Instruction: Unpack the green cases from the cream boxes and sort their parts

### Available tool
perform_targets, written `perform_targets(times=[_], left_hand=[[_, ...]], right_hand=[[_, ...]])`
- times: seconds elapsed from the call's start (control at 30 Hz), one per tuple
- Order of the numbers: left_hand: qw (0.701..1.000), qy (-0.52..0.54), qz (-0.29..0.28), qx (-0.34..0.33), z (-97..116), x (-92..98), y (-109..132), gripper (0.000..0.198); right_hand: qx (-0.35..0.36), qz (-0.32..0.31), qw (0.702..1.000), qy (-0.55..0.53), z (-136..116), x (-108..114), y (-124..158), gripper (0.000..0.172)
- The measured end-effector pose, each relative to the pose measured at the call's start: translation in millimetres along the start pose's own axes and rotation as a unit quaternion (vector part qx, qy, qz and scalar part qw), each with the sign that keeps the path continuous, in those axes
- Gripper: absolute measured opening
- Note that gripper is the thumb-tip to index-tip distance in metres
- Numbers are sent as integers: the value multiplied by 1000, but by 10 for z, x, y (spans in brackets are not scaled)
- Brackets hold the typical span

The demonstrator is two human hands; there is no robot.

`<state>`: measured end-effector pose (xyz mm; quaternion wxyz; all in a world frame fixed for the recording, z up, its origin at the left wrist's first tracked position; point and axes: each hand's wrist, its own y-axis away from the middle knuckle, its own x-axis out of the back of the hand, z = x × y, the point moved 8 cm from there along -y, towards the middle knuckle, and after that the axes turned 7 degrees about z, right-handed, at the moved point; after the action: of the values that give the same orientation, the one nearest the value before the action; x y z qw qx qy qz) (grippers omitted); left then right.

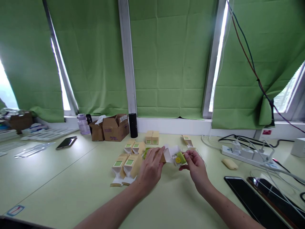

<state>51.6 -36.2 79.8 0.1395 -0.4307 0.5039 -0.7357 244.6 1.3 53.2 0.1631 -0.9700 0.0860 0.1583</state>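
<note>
My left hand (150, 168) is closed around a small tan carton (166, 155) whose white end flaps stand open toward the right. My right hand (195, 165) pinches a small clear packet with a green and yellow item (179, 158) right at the carton's open mouth. Several matching tan cartons with green labels (126, 163) lie in a cluster just left of my left hand, and two more cartons (152, 137) stand upright behind. Another flat carton (187, 141) lies beyond my right hand.
Brown cardboard boxes (115, 128), a black cylinder (132, 125) and a purple bottle (83, 124) stand at the back. A phone (66, 142) lies at the left. On the right are a power strip (247, 154) with cables, a pale yellow case (230, 164) and two dark phones (252, 198).
</note>
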Motion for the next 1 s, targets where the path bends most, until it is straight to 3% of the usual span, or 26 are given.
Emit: perform_targets(times=[0.17,0.27,0.47,0.63,0.8,0.9,1.0], left_hand=[[988,85,33,123,-264,45,-23,67],[959,188,51,205,-408,12,-6,62],[868,373,61,323,-528,-101,7,60],[780,485,86,387,-564,-143,10,62],[678,579,76,447,-520,-235,55,48],[642,613,92,452,-498,-228,56,38],[621,626,72,466,-471,-263,75,33]], right_hand=[[-8,-12,1000,-11,-41,20,-12,49],[-3,-40,999,5,9,-15,-14,47],[55,-155,978,128,149,-173,68,35],[123,-224,926,278,172,-246,159,19],[139,-264,885,357,198,-284,213,10],[139,-274,872,382,220,-292,230,9],[145,-277,861,400,228,-299,244,11]])
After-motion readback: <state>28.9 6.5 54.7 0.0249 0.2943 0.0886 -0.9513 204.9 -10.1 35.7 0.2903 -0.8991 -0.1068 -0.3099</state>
